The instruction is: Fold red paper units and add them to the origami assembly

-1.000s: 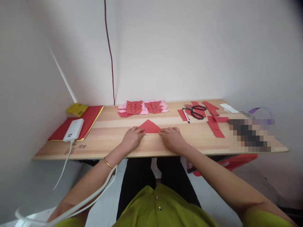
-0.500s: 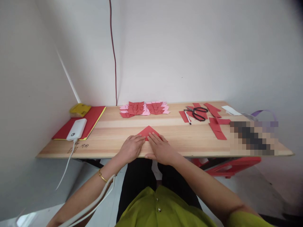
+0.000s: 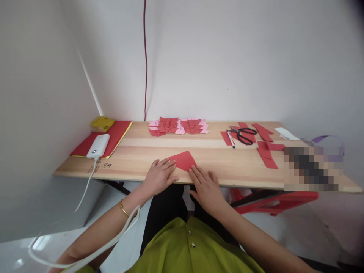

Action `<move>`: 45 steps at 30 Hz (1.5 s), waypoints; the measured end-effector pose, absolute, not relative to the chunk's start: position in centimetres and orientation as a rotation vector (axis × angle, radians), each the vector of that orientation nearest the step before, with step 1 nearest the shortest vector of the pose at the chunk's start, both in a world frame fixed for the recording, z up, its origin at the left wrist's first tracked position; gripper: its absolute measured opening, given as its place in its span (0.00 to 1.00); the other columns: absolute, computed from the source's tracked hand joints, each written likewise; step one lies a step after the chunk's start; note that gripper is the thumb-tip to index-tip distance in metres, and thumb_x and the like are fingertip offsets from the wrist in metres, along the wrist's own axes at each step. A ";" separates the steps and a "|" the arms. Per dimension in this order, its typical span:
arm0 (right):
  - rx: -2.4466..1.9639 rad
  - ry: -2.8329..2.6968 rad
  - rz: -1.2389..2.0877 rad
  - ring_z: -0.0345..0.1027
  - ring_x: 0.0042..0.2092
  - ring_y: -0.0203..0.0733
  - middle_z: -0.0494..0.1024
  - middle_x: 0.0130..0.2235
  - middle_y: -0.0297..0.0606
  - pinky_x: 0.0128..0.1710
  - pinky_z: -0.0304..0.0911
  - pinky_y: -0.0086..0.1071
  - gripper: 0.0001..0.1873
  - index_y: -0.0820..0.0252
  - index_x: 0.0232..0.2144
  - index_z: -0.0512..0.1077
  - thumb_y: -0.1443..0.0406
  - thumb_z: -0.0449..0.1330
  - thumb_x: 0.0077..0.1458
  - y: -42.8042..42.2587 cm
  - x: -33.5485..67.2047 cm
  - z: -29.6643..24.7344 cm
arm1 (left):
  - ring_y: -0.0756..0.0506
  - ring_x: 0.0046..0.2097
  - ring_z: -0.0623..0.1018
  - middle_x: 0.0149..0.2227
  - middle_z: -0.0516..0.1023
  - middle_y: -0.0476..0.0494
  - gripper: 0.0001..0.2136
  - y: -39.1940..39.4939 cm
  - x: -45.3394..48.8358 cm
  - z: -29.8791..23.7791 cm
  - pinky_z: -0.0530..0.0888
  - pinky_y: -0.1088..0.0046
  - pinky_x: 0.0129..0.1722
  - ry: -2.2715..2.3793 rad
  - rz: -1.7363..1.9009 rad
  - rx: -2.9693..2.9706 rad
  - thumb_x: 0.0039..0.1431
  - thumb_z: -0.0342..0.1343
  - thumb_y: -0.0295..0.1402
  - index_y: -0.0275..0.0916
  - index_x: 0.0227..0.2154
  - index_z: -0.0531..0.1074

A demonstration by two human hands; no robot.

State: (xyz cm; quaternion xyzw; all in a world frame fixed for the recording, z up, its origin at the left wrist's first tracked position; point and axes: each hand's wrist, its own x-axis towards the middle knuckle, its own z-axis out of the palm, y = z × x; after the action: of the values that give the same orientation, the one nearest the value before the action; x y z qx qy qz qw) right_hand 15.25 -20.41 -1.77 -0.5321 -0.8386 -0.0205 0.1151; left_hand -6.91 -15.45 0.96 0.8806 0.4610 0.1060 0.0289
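A folded piece of red paper [image 3: 183, 160] lies flat near the front edge of the wooden table. My left hand [image 3: 161, 175] rests at its left corner, fingers stretched out and fingertips on the paper. At the lower right corner, the fingertips of my right hand [image 3: 206, 188] touch the paper, the fingers extended and the thumb apart. Neither hand is wrapped round anything. Beyond the paper, red and pink folded paper pieces [image 3: 179, 126] lie in overlapping rows.
Scissors [image 3: 246, 135] and a white pen [image 3: 230, 138] lie on red paper scraps at the right. A white power bank [image 3: 98, 146] with a cable sits on red sheets [image 3: 121, 134] at the left, by a yellow packet [image 3: 102, 124]. A blurred dark patch [image 3: 313, 168] covers the right end.
The red paper has been turned, from a point facing away to a tilted four-sided shape. My hands have moved apart, from lying over it to its corners. The view has shifted slightly.
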 end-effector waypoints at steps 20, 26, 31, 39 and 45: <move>-1.235 -1.995 0.165 0.65 0.43 0.42 0.78 0.43 0.39 0.43 0.54 0.38 0.15 0.56 0.44 0.73 0.70 0.50 0.60 -20.4 16.2 -1.9 | 0.46 0.35 0.76 0.36 0.77 0.40 0.14 -21.7 -4.1 0.2 0.73 0.68 0.37 1.399 1.075 1.440 0.52 0.57 0.44 0.37 0.31 0.75; -1.010 -2.122 0.128 0.65 0.45 0.42 0.78 0.44 0.37 0.45 0.53 0.41 0.15 0.53 0.45 0.73 0.70 0.52 0.59 -22.3 13.5 -1.2 | 0.49 0.29 0.76 0.30 0.78 0.43 0.15 -21.8 -2.5 0.1 0.74 0.72 0.31 1.011 1.135 0.528 0.46 0.63 0.41 0.35 0.32 0.73; -0.864 -2.118 0.296 0.64 0.48 0.44 0.76 0.44 0.38 0.48 0.56 0.41 0.17 0.54 0.45 0.71 0.59 0.62 0.52 -23.4 14.5 -0.3 | 0.47 0.33 0.78 0.33 0.80 0.41 0.12 -21.2 -3.5 1.3 0.74 0.70 0.35 0.939 1.287 0.637 0.48 0.63 0.36 0.33 0.34 0.74; -1.175 -1.609 0.832 0.68 0.39 0.40 0.75 0.37 0.40 0.40 0.64 0.34 0.13 0.59 0.40 0.69 0.57 0.53 0.58 -20.6 15.9 2.1 | 0.46 0.35 0.79 0.36 0.80 0.39 0.12 -21.1 -3.3 2.7 0.75 0.67 0.39 0.856 1.280 0.658 0.49 0.62 0.34 0.33 0.35 0.75; -1.079 -1.529 1.165 0.67 0.37 0.38 0.74 0.35 0.38 0.38 0.65 0.32 0.16 0.59 0.42 0.68 0.55 0.55 0.55 -19.8 14.8 3.0 | 0.45 0.37 0.79 0.38 0.80 0.38 0.12 -20.8 -3.1 2.9 0.74 0.65 0.41 0.854 1.273 0.667 0.49 0.62 0.35 0.33 0.36 0.75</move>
State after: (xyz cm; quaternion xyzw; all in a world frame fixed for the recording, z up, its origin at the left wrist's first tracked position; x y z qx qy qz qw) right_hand 14.78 -19.81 3.04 -0.4367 -0.6189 0.4716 0.4515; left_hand -3.07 -20.78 2.90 0.2960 0.3792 0.5647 0.6706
